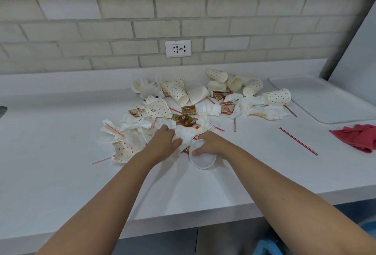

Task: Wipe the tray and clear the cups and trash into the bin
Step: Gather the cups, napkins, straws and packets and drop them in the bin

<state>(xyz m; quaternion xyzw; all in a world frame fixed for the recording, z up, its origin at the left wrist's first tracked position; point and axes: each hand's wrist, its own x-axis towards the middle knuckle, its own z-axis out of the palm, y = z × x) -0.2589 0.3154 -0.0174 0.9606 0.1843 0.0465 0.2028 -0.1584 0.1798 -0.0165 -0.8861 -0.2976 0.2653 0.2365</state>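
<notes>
A pile of trash covers the middle of the white counter [61,173]: spotted paper cups [177,92], crumpled napkins [272,112], brown sachets [188,109] and red-striped straws [298,141]. My left hand [164,142] is closed on a crumpled white napkin [186,134] at the near edge of the pile. My right hand [210,144] grips the rim of a white cup [202,159] lying on its side, its opening towards me. The white tray [325,102] lies flat at the far right.
A red cloth [360,138] lies bunched at the right edge of the counter, below the tray. A brick wall with a power socket [178,48] rises behind the pile. Something blue [270,246] shows under the counter's front edge at lower right.
</notes>
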